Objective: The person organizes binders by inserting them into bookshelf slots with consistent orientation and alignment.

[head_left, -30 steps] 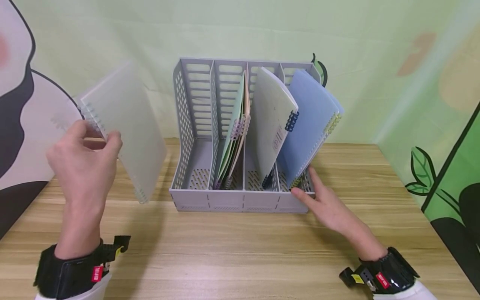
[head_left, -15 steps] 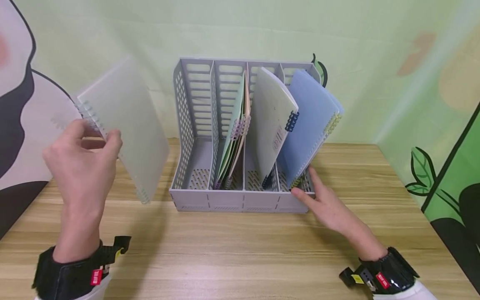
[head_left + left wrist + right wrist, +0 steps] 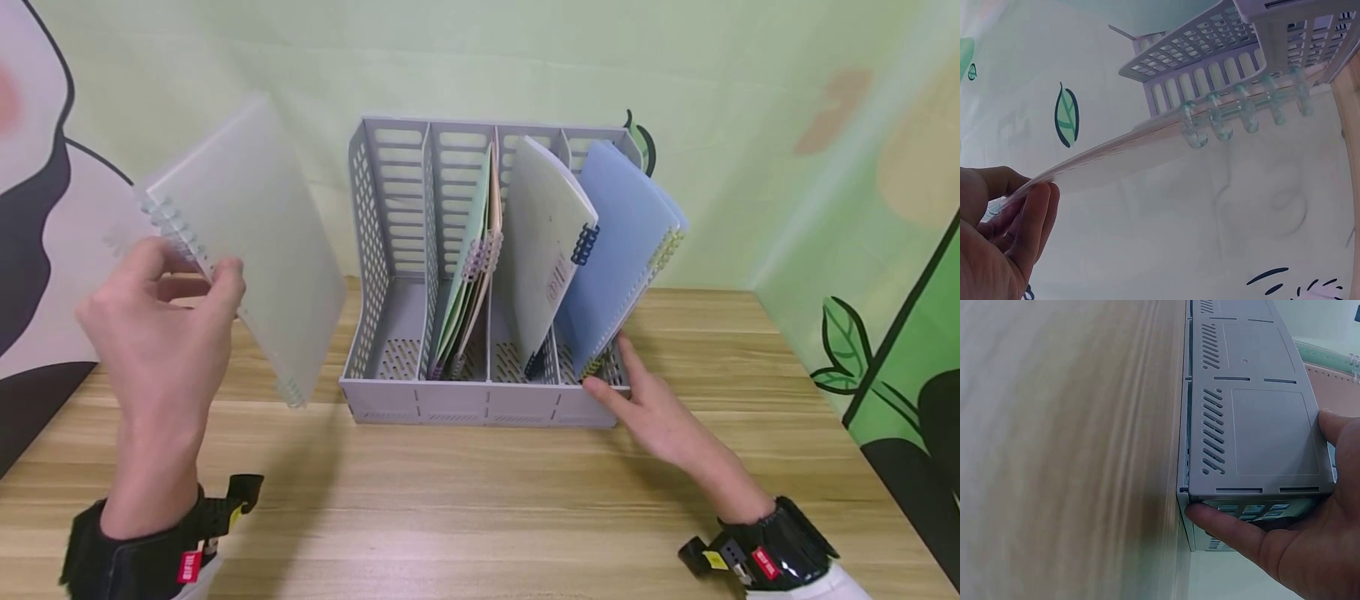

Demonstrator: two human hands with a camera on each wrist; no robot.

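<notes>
My left hand (image 3: 161,317) pinches a translucent ring-bound notebook (image 3: 255,242) by its ringed edge, thumb on the near cover. The notebook is held up in the air, tilted, left of a grey desktop file organizer (image 3: 416,400). In the left wrist view, clear rings (image 3: 1246,112) line its edge. My right hand (image 3: 660,408) grips the organizer's front right corner, thumb on the front rim and a finger along the side. In the right wrist view, the thumb (image 3: 1334,428) rests at the rim and a finger (image 3: 1229,530) lies along the end wall.
The organizer's leftmost slot (image 3: 390,325) holds nothing. Thin green and pink notebooks (image 3: 468,275) stand in the second, a grey-white notebook (image 3: 547,242) in the third, a blue notebook (image 3: 618,242) in the fourth. A printed cloth (image 3: 480,58) hangs behind the wooden table (image 3: 480,517).
The left hand has shifted slightly left, and the notebook has turned a little, its top rising and its lower corner edging right. The right hand and the organizer stay put.
</notes>
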